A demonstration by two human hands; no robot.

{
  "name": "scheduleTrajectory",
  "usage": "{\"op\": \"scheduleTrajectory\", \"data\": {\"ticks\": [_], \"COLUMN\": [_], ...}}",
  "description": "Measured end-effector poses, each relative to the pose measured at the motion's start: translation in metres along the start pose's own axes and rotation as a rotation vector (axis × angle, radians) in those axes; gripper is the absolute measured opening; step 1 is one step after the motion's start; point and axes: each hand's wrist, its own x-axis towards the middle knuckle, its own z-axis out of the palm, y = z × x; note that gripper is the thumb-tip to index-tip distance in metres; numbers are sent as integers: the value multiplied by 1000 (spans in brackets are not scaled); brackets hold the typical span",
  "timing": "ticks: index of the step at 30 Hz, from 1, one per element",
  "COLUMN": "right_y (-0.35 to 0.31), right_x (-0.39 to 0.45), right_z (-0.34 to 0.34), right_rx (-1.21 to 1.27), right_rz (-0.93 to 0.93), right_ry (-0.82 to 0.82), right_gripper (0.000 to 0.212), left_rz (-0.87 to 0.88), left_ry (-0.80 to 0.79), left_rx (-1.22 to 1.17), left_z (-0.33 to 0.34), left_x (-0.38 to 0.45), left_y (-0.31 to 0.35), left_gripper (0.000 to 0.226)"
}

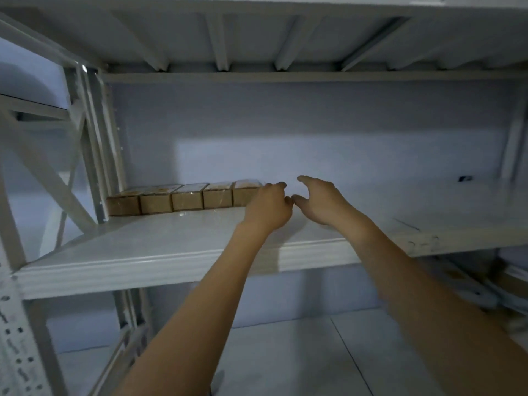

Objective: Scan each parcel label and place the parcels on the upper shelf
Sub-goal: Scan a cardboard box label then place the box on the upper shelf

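Observation:
Several small brown cardboard parcels (187, 199) stand side by side in a row at the back left of the white upper shelf (160, 247). My left hand (268, 208) reaches over the shelf and lies against the right end of the rightmost parcel (243, 194), hiding that end. Its fingers are loosely bent and nothing shows in them. My right hand (321, 202) hovers just to the right with fingers spread and lightly curved, holding nothing. The thumbs of both hands almost meet.
White metal uprights and diagonal braces (91, 144) frame the rack on the left. Another shelf deck (257, 32) runs overhead. To the right of my hands the shelf surface (428, 207) is bare. A lower shelf (285, 352) lies below, with blurred items at the right edge (511, 284).

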Motion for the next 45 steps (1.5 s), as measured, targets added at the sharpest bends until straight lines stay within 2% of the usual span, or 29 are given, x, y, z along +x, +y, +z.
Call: {"op": "scheduleTrajectory", "data": {"ticks": [4,8,10,13,17,21,26,30,36,39,41,45], "right_y": [35,85,118,172,250,325,412,462,529,557,578,629], "right_x": [-84,-159,-192,-234,-273,-298,-304,-302,-270,-246,-225,-182], "right_z": [-23,-56,-69,-79,-92,-121,-146,-151,-137,-132,-129,-118], "right_rx": [77,92,83,53,96,193,298,348,581,690,739,792], "right_rz": [17,176,278,404,560,666,746,844,1015,1089,1124,1185], "right_ry": [219,366,363,343,271,234,253,267,351,353,352,386], "right_gripper": [42,25,21,18,31,26,28,29,21,24,26,24], "left_rz": [140,217,233,256,155,107,-146,-272,-366,-396,-389,-449], "left_ry": [-9,-38,-63,-213,-387,-453,-499,-548,-554,-579,-615,-592], "left_rx": [-262,-480,-557,-644,-630,-628,-860,-917,-964,-922,-902,-928], "left_z": [27,62,86,130,210,278,329,357,417,452,474,532], "left_x": [-44,-83,-100,-132,-152,-145,-133,-120,-82,-56,-36,12], "left_y": [52,111,145,193,243,290,346,375,399,404,407,402], "left_gripper": [42,37,34,35,32,22,15,27,22,29,12,27]}}
